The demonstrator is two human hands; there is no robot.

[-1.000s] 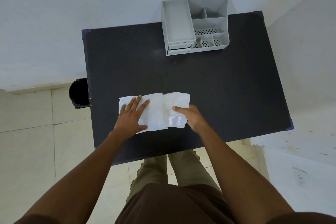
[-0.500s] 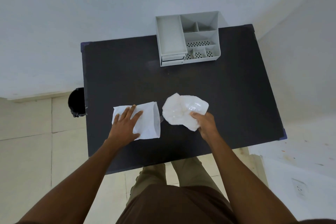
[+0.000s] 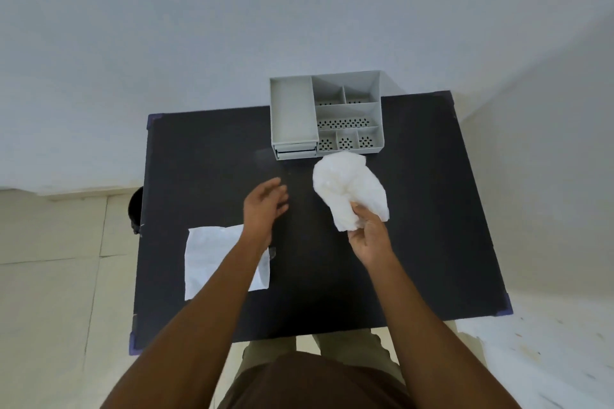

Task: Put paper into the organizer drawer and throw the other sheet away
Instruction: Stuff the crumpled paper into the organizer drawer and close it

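My right hand (image 3: 367,236) grips a crumpled white sheet (image 3: 345,191) by its lower edge, lifted above the black table (image 3: 415,209) just in front of the grey organizer (image 3: 327,116). My left hand (image 3: 264,209) hovers open over the table's middle, fingers spread, holding nothing. A flat white sheet (image 3: 212,256) lies on the table at the left, partly covered by my left forearm. The organizer stands at the table's far edge; its small drawers (image 3: 295,151) at the front left look closed.
A black bin (image 3: 135,209) stands on the tiled floor beside the table's left edge, mostly hidden by the tabletop. White walls rise behind and to the right of the table. My legs are under the near edge.
My right hand lifted the crumpled sheet up and toward the organizer. My left hand came off the flat sheet and rose over the table's middle. The flat sheet stayed on the table.
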